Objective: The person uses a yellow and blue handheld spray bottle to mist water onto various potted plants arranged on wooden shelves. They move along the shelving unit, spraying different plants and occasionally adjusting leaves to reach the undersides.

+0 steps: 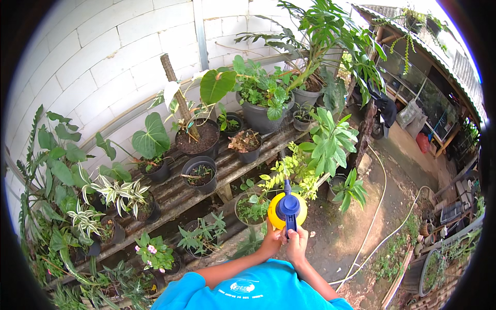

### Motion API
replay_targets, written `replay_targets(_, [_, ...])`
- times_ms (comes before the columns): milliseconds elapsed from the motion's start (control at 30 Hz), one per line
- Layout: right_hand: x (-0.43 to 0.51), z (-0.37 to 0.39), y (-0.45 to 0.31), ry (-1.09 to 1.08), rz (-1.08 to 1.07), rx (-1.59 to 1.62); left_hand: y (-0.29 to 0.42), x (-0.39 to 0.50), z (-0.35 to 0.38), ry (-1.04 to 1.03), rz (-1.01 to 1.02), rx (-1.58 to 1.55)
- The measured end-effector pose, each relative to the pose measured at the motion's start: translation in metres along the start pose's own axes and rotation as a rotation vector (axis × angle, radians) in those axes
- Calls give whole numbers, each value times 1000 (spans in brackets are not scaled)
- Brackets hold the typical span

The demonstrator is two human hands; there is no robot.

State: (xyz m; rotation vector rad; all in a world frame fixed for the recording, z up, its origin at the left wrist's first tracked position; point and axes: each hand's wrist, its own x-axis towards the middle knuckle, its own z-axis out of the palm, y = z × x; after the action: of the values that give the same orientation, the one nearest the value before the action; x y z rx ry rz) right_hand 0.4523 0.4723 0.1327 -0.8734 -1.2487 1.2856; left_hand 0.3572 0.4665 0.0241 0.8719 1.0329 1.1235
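Observation:
A yellow pump sprayer bottle with a blue top and nozzle is held out in front of my blue shirt. My right hand grips its blue handle, thumb near the lever. My left hand is against the lower left side of the yellow bottle, its fingers partly hidden. The nozzle points away from me, towards a yellow-green leafy plant. Fine spray seems to show beyond the tip. Behind stands a large grey pot of green plants, with a small pot of reddish-brown leaves to its left.
Many potted plants stand on a corrugated shelf along a white block wall. A flowering plant is low at left. A pale hose lies on the ground at right, near a wooden plank. Beyond is a roofed shed.

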Motion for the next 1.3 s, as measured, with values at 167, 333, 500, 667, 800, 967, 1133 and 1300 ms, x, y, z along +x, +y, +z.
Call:
replay_targets(167, [-3, 0, 2, -25, 26, 18, -20, 6, -6, 0, -6, -147])
replay_targets(333, [-4, 5, -2, -65, 53, -111, -6, -1, -6, 59, 103, 86])
replay_targets(500, [-3, 10, -6, -65, 76, -173, 7, -7, 0, 100, 184, 12])
replay_targets(667, [-2, 12, -6, -111, -13, -230, 5, -10, 2, 186, 248, 71])
replay_targets(800, [-2, 11, -9, -103, 6, -264, 4, -9, -3, 99, 159, 189])
replay_targets(967, [-3, 10, -10, -127, 41, -295, 3, -9, -2, 101, 176, 189])
replay_targets(1133, [-5, 9, -1, -91, 26, -246, 5, -13, 5, 133, 150, -37])
replay_targets(1300, [-8, 3, 2, -79, 73, -228, 10, -18, 11, 183, 201, -34])
